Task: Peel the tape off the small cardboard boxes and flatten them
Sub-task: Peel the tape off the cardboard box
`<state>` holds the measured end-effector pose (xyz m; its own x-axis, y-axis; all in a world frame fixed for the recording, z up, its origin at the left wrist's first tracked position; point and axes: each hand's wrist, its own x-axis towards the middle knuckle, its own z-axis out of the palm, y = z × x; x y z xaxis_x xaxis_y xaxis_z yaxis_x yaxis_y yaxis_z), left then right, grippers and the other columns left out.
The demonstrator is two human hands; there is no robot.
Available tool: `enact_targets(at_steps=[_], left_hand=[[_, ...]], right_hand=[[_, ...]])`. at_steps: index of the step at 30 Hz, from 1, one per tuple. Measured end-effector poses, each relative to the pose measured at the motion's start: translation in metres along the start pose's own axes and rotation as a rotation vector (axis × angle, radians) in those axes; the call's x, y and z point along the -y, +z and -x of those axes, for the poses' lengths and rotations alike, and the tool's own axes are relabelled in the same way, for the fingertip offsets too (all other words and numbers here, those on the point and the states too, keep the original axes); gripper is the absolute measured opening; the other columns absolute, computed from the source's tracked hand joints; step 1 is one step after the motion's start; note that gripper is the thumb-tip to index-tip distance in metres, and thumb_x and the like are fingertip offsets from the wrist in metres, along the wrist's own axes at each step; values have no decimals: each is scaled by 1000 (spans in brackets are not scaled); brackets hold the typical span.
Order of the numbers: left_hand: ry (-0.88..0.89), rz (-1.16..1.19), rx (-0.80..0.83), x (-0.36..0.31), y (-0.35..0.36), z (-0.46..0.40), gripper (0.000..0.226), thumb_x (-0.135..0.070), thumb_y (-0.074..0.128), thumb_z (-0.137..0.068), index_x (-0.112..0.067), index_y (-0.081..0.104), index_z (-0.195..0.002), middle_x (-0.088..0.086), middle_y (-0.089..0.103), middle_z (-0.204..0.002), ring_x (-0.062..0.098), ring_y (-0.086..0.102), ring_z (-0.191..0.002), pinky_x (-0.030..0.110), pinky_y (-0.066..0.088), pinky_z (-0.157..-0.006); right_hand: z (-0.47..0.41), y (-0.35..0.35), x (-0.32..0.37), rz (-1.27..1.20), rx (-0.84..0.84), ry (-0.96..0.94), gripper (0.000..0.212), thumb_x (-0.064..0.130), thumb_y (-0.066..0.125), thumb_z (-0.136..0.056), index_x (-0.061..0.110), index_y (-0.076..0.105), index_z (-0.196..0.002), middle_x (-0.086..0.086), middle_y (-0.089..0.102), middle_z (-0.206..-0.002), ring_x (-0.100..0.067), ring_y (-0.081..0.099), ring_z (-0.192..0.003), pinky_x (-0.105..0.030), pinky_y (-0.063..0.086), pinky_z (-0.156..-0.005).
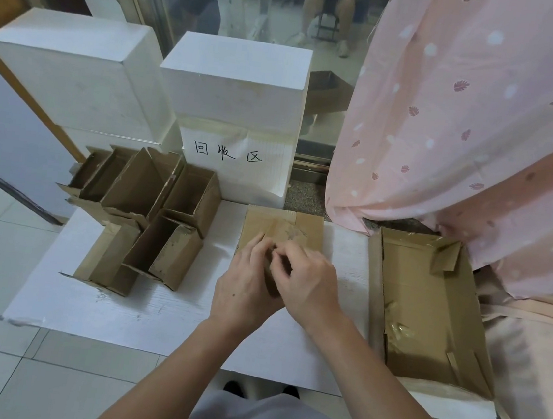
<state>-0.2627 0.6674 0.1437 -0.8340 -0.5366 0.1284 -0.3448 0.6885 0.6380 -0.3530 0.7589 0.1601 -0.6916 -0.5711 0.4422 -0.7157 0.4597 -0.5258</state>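
A small brown cardboard box (287, 226) lies on the white board (159, 316) in front of me, with tape across its top. My left hand (245, 285) holds the box's near end, fingers lying over its top. My right hand (308, 282) is beside it, its fingertips curled and pinching at the tape on the near part of the box. The near half of the box is hidden under both hands. Several small open cardboard boxes (143, 215) stand in a cluster at the left of the board.
A large open cardboard tray (428, 312) with bits of peeled tape inside sits at the right. White foam blocks (234, 80) and a labelled white sheet (232, 159) stand behind. Pink patterned cloth (467, 127) hangs at the right. A person sits beyond the glass.
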Motion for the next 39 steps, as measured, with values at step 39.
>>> enact_targets(at_steps=[39], left_hand=[[66,67,128,6,8,-1,80,-35,75,-63,-25,39,-134,-11,42,-134,13,49,-114,26,45,-84]], right_hand=[[-12,-16,-36,-516,333,286,11,3,76,-85,12,73,-81,1,67,-90,-11,62,-86,-19,45,-76]])
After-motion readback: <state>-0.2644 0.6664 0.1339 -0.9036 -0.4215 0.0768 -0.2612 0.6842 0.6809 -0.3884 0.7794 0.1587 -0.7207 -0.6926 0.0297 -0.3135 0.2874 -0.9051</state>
